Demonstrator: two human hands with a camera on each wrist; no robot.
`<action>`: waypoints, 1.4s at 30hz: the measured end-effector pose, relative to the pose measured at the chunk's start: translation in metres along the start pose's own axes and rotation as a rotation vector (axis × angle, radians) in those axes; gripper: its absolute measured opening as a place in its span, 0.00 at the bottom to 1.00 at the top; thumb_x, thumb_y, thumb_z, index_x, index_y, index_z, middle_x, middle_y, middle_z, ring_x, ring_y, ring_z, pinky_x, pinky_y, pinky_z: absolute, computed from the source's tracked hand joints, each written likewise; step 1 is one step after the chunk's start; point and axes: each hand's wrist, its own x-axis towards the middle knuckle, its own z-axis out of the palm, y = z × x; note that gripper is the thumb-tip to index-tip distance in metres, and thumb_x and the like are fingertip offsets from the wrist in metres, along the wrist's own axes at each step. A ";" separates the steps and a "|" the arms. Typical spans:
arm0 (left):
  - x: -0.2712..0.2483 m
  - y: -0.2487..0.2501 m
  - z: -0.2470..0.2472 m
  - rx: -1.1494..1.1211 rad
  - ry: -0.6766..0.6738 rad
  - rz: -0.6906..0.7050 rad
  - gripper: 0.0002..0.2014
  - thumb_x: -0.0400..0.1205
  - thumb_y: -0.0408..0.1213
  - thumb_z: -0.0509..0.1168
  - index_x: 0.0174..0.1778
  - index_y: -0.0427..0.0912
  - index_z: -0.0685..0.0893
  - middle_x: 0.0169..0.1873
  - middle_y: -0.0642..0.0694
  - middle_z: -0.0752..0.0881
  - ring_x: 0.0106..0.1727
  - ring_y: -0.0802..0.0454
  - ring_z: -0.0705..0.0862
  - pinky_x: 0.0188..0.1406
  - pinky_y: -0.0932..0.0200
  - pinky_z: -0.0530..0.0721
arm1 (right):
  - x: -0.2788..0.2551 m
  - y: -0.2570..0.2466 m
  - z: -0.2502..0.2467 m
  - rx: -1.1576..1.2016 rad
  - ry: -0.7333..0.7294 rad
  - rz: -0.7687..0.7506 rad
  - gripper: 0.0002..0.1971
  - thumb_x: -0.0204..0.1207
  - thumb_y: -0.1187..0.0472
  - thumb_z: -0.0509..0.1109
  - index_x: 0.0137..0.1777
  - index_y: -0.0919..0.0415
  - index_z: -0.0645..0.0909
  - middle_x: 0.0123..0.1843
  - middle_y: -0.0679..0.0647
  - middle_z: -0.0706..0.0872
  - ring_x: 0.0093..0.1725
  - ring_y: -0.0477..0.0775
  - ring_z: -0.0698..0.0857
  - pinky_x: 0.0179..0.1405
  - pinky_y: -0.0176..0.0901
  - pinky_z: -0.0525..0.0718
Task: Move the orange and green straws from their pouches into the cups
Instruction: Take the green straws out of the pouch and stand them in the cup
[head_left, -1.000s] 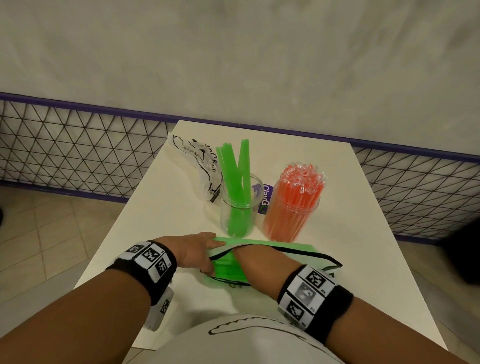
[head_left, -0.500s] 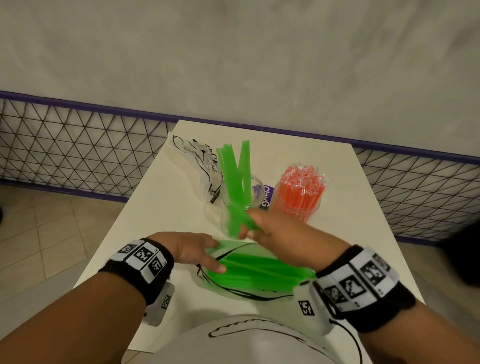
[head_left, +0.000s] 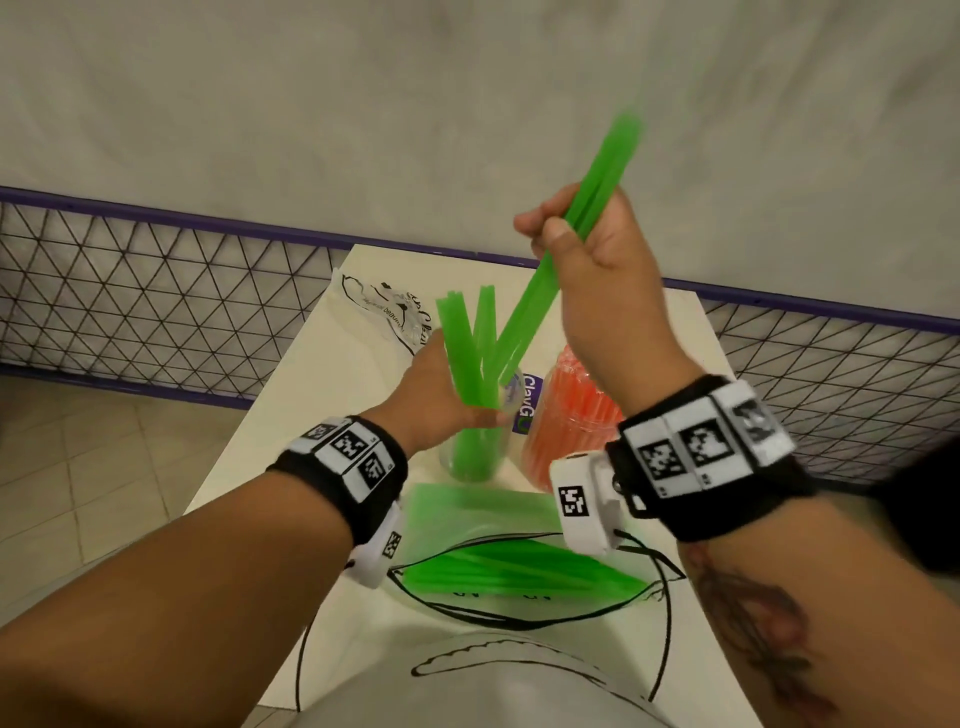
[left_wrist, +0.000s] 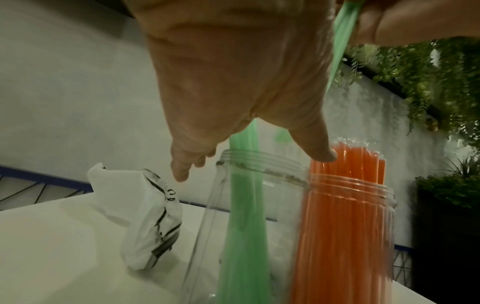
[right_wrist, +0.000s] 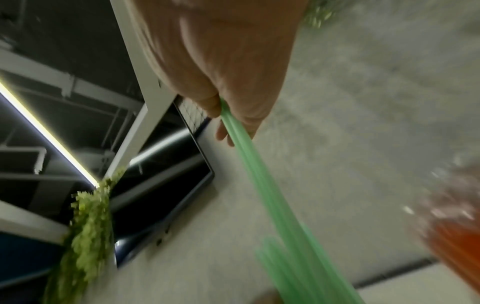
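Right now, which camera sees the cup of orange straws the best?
The left wrist view: the cup of orange straws fills the frame side-on, its threaded rim and upright straws plain. In the head view the right hand and wrist hide most of it. The right wrist view gives only an orange blur at its edge.

Head view: from above, facing forward and down over counter (head_left: 332, 395), wall in upper half of frame. Left wrist view: very near, low, looking along left hand (left_wrist: 233, 67) at cups. Right wrist view: near, along right hand (right_wrist: 223, 53), blurred. All three share green straws (head_left: 524, 317); orange straws (left_wrist: 345, 216) too.
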 end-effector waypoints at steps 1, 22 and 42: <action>0.003 0.002 0.002 0.013 0.031 0.010 0.55 0.47 0.54 0.87 0.69 0.59 0.66 0.66 0.55 0.80 0.68 0.51 0.80 0.70 0.42 0.80 | -0.002 0.011 0.007 -0.037 0.023 0.016 0.09 0.82 0.64 0.59 0.49 0.46 0.74 0.51 0.46 0.89 0.52 0.44 0.85 0.58 0.46 0.81; 0.007 -0.001 0.019 0.237 0.041 0.014 0.58 0.61 0.52 0.85 0.83 0.43 0.60 0.73 0.41 0.74 0.74 0.43 0.73 0.75 0.46 0.73 | 0.026 0.117 0.062 -0.411 -0.081 0.549 0.15 0.77 0.53 0.73 0.56 0.61 0.77 0.45 0.52 0.82 0.45 0.56 0.82 0.42 0.43 0.73; -0.058 -0.006 -0.021 -0.028 0.046 -0.131 0.27 0.72 0.44 0.80 0.62 0.49 0.74 0.73 0.50 0.72 0.75 0.53 0.71 0.73 0.52 0.71 | -0.045 0.023 0.035 -0.428 -0.113 0.017 0.45 0.75 0.57 0.76 0.85 0.56 0.50 0.85 0.54 0.56 0.84 0.49 0.58 0.82 0.40 0.58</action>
